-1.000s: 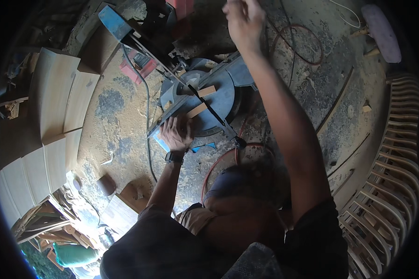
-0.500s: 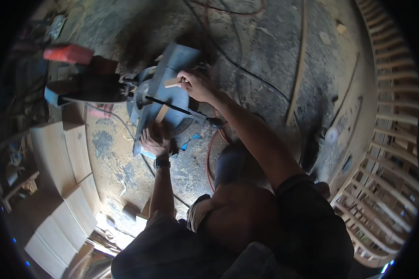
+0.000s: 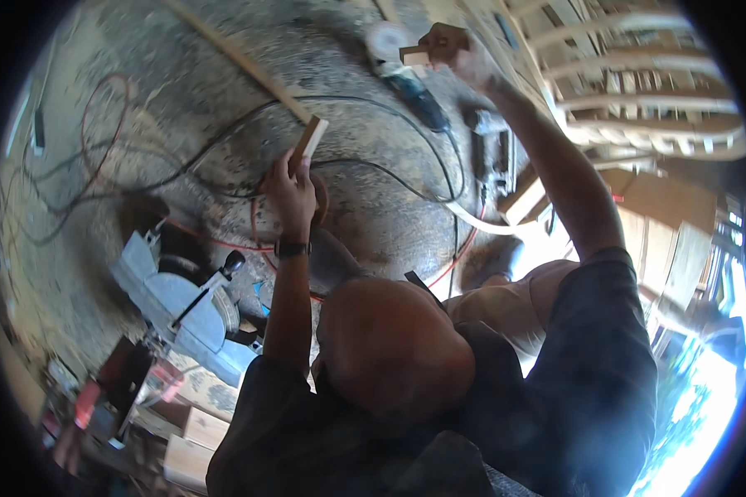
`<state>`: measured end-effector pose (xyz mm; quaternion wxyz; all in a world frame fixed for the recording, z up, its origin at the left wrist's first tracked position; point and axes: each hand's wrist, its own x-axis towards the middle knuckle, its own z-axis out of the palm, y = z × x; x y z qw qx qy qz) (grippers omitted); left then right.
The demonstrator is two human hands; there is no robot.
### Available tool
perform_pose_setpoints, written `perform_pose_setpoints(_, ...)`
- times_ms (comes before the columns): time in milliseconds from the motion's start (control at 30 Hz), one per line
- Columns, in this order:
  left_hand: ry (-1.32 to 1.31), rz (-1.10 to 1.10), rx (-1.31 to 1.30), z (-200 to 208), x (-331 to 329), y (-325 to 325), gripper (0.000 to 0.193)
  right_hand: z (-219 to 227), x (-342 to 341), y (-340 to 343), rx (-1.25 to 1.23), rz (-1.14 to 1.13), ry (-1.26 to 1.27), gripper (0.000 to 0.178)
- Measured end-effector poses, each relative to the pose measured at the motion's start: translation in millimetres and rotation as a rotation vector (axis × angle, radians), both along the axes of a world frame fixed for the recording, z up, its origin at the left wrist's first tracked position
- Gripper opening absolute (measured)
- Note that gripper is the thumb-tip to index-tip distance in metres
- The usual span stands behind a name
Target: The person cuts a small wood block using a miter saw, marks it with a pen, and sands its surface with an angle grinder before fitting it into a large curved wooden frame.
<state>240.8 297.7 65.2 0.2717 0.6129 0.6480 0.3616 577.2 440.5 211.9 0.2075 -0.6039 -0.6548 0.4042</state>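
The dusty grey concrete floor [image 3: 224,108] fills most of the scene, strewn with sawdust and crossed by looping black and red power cables [image 3: 373,174]. At the far right stands a pale slatted wooden frame [image 3: 638,83], curved like a chair back. To the near left sits a blue-grey metal mitre saw [image 3: 182,302] with its black handle raised, and beside it, nearer still, some pale stacked wood boards [image 3: 195,439]. A long thin wooden strip [image 3: 240,62] lies slantwise across the far floor.

The person's left hand [image 3: 290,195], wearing a dark wristwatch, is raised over the floor. Its grip is closed around the lower end of a short flat piece of light wood [image 3: 309,142], which points up and away, tilted to the right. The right hand [image 3: 460,50] reaches far and right, its grip closed on a small pale wooden block [image 3: 414,56]. Just beside that block, lying on the floor, is a blue-bodied angle grinder with a white disc [image 3: 402,70]; I cannot tell whether the block touches it.
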Motion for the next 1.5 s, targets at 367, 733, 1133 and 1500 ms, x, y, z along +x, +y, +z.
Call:
perform_pose_setpoints(367, -0.001, -0.104, -0.021, -43, -22, 62, 0.035, 47, 138, -169, -0.228, -0.325, 0.082, 0.018)
perform_pose_setpoints(733, 0.570, -0.480, 0.034, -29, -24, -53, 0.032, -26, 175, -296, -0.368, -0.227, -0.093, 0.023)
perform_pose_setpoints(1133, 0.625, -0.272, 0.115, -47, -20, -68, 0.024, -61, 186, -227, -0.239, -0.143, 0.040, 0.028)
perform_pose_setpoints(1500, 0.390, -0.091, -0.485, -1, -1, -62, 0.023, -98, 222, -230, -0.134, -0.069, 0.220, 0.030)
